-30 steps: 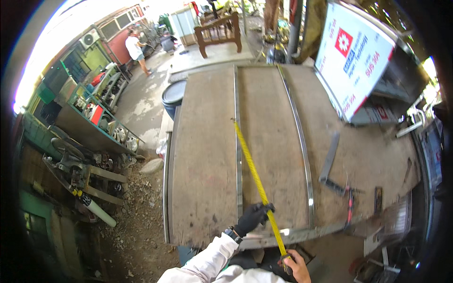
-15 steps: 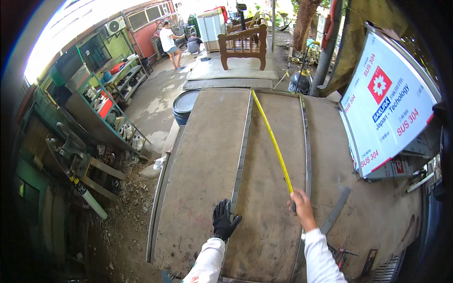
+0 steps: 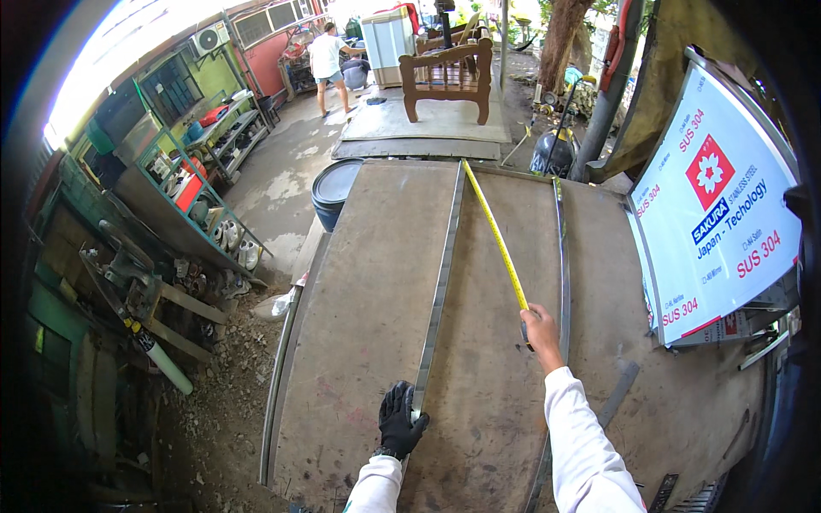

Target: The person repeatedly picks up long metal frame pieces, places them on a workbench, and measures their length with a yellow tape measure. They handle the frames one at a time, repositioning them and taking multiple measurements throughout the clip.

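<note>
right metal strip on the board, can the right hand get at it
Probably yes: the right metal strip runs close beside the right hand with nothing visible blocking it, though that hand holds a tape measure.

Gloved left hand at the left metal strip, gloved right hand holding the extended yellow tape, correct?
Not quite: in the head view the right hand is bare, not gloved. It does hold the extended yellow tape, and the gloved left hand is at the left metal strip.
</note>
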`<state>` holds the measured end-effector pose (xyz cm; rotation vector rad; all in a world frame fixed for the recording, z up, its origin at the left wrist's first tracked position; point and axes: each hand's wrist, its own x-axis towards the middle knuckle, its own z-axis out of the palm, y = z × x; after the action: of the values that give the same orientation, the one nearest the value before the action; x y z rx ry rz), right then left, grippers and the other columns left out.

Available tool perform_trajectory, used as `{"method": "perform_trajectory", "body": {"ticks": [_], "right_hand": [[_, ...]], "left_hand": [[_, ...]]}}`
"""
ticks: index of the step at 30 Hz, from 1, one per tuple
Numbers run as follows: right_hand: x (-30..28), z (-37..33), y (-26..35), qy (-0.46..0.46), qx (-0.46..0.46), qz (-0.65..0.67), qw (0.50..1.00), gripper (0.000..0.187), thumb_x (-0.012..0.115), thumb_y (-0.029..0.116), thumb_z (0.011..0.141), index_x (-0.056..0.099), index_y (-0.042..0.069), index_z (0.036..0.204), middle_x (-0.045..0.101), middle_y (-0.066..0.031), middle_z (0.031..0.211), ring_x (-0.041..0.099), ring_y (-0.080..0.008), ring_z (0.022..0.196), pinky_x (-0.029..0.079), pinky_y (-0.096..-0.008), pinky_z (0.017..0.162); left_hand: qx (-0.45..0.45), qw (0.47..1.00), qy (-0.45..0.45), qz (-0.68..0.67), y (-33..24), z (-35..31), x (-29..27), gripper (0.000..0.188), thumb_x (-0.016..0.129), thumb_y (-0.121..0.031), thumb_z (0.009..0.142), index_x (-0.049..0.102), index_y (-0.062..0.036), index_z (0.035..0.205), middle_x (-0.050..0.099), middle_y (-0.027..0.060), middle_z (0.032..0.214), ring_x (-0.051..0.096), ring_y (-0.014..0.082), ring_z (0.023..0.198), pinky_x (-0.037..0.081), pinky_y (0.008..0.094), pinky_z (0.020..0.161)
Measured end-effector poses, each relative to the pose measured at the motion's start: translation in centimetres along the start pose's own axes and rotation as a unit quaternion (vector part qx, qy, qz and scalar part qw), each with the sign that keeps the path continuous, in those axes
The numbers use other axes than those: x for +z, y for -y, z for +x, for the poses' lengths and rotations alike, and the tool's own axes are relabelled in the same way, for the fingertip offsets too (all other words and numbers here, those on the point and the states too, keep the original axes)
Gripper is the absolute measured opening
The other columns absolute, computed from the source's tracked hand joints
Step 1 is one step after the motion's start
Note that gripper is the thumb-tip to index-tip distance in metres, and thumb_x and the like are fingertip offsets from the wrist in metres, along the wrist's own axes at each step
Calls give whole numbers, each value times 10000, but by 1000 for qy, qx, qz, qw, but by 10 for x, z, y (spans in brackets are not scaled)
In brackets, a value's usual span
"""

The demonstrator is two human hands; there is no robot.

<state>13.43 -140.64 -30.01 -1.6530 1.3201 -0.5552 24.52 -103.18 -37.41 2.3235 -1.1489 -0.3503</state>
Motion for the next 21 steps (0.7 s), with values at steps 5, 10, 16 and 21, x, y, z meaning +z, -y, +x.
{"method": "perform_trajectory", "body": {"ticks": [5, 10, 16, 21], "right_hand": [[-3, -8, 4, 21, 55, 13, 998, 530, 679, 374, 876, 659, 50, 1295, 737, -162, 989, 696, -262, 907, 527, -376, 822], [0, -10, 4, 14, 24, 12, 1000, 534, 679, 378, 876, 658, 53, 1299, 736, -144, 971, 695, -235, 859, 532, -363, 789], [2, -7, -9, -5, -1, 15, 1000, 542, 679, 384, 877, 657, 60, 1311, 734, -145, 977, 692, -231, 871, 526, -353, 800], [-17, -19, -22, 11, -5, -2, 1000, 552, 679, 390, 879, 654, 65, 1324, 739, -151, 1010, 697, -234, 905, 525, -338, 822]], "left_hand": [[3, 1000, -15, -8, -3, 1, -2, 812, 645, -439, 888, 380, -61, 1556, 310, 174, 1645, 225, 350, 1542, 130, 469, 1256], [0, 1000, -20, -3, -2, 0, -1, 797, 652, -421, 886, 390, -72, 1552, 323, 165, 1641, 235, 344, 1541, 138, 464, 1256], [6, 1000, -30, -6, 4, 0, 4, 787, 673, -390, 877, 404, -69, 1543, 349, 164, 1628, 258, 340, 1533, 153, 465, 1255], [22, 999, -36, 12, 4, -3, 6, 787, 682, -410, 879, 425, -29, 1519, 376, 176, 1610, 279, 355, 1520, 159, 473, 1254]]}}
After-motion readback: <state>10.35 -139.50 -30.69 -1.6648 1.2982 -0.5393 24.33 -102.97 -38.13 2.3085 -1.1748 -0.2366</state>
